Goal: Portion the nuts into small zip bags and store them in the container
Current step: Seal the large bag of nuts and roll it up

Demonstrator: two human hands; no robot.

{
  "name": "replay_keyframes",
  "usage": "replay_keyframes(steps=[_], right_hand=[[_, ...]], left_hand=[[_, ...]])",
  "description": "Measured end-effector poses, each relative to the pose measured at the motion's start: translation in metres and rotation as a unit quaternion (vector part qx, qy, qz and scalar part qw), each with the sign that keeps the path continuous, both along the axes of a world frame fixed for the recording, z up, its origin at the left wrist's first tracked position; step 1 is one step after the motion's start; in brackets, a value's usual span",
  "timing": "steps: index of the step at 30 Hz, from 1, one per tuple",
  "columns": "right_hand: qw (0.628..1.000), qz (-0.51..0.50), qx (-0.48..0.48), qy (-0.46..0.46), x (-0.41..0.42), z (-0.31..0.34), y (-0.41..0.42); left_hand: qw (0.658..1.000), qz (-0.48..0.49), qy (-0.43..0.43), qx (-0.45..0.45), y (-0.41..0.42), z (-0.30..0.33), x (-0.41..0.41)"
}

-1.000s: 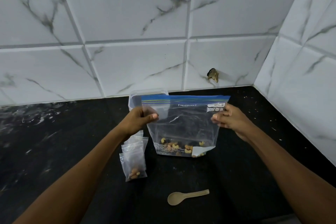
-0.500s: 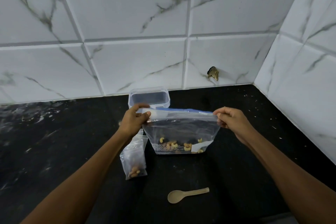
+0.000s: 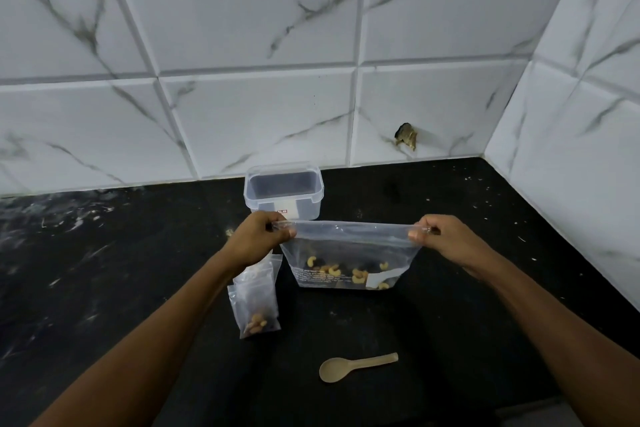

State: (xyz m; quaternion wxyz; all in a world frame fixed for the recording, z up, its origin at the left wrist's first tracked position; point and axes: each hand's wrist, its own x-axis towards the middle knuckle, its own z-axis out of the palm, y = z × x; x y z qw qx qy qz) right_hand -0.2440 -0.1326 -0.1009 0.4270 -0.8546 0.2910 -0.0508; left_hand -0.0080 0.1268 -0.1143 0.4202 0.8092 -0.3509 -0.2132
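Observation:
A large clear zip bag point(image 3: 349, 253) stands on the black counter, with cashews and dark nuts point(image 3: 346, 272) at its bottom. My left hand point(image 3: 258, 239) pinches its top left corner and my right hand point(image 3: 441, 239) pinches its top right corner. The top of the bag is folded over away from me. Small zip bags point(image 3: 256, 298) holding a few nuts lie just left of it, partly under my left wrist. A clear lidless plastic container point(image 3: 283, 191) stands behind the bag by the wall. A beige spoon point(image 3: 355, 367) lies in front.
White marble-look tiled walls meet in a corner at the back right. One tile has a chipped hole point(image 3: 406, 136). The black counter point(image 3: 104, 270) bears pale crumbs and scratches on the left and right.
Both hands have lowered and folded the bag's top backwards, so its blue zip strip no longer shows and the container behind has come into view.

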Motion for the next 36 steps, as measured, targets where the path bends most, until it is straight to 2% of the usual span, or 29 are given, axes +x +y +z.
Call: replay_keyframes(steps=[4,6,8,15,19,24,26,30,32,36], right_hand=[[0.983,-0.045,0.172,-0.046,0.001,-0.013,0.001],[0.975,-0.063,0.205,-0.051,0.003,-0.02,0.002],[0.973,-0.08,0.214,-0.047,0.006,-0.022,0.003],[0.974,-0.176,0.134,-0.043,0.012,-0.025,0.011],[0.987,-0.126,0.097,-0.024,0.014,-0.03,0.012],[0.988,-0.086,0.125,-0.015,0.007,-0.032,0.009],[0.995,-0.033,0.095,0.0,0.002,-0.033,0.006],[0.991,0.084,-0.042,0.093,0.0,-0.034,0.004],[0.983,0.11,-0.101,0.106,0.003,-0.037,0.005],[0.972,0.138,-0.128,0.139,0.007,-0.034,0.009]], left_hand=[[0.985,0.038,0.159,-0.058,0.001,-0.012,0.001],[0.97,0.074,0.217,-0.082,-0.003,-0.017,-0.004],[0.963,0.113,0.228,-0.093,-0.009,-0.02,-0.009],[0.968,0.177,0.167,-0.058,-0.02,-0.025,-0.017],[0.99,0.134,0.031,-0.009,-0.022,-0.026,-0.023],[0.995,0.022,-0.009,0.094,-0.013,-0.028,-0.019],[0.985,-0.025,-0.071,0.156,-0.007,-0.026,-0.02],[0.948,-0.104,-0.183,0.237,-0.003,-0.017,-0.028],[0.939,-0.127,-0.196,0.252,-0.005,-0.015,-0.027],[0.922,-0.16,-0.227,0.269,-0.01,-0.013,-0.027]])
